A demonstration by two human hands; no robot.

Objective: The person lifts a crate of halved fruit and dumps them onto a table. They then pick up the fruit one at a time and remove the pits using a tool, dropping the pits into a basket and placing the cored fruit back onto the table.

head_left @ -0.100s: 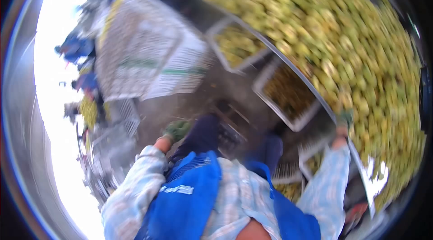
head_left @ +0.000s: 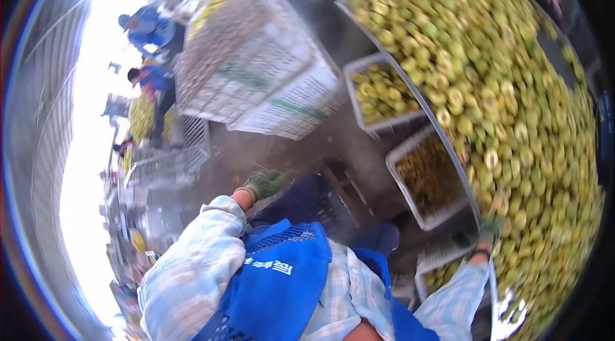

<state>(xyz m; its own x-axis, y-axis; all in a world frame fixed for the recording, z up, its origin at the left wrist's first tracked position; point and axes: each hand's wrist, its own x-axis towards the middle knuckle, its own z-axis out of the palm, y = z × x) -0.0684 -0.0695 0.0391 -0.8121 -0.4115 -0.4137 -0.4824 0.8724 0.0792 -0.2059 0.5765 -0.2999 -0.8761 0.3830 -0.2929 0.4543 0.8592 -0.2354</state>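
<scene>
My left hand [head_left: 264, 182] wears a green glove and hangs by my side over the dark floor, fingers curled, with nothing visible in it. My right hand [head_left: 490, 229], also in a green glove, reaches out to the rim of a big table [head_left: 442, 133] heaped with yellow-green fruit [head_left: 500, 72]. It rests at the edge of the pile; the glove is small and blurred, so its grip is unclear. I wear a blue apron over a plaid shirt.
White plastic crates of the fruit [head_left: 378, 94] [head_left: 432, 177] stand on the floor below the table rim. Stacked white crates [head_left: 256, 65] stand further off. People in blue [head_left: 146, 27] work at the far left. A dark stool [head_left: 339, 190] is by my legs.
The view has swung and sharpened. My right hand sits lower along the table rim than before. My left hand stays curled at my side.
</scene>
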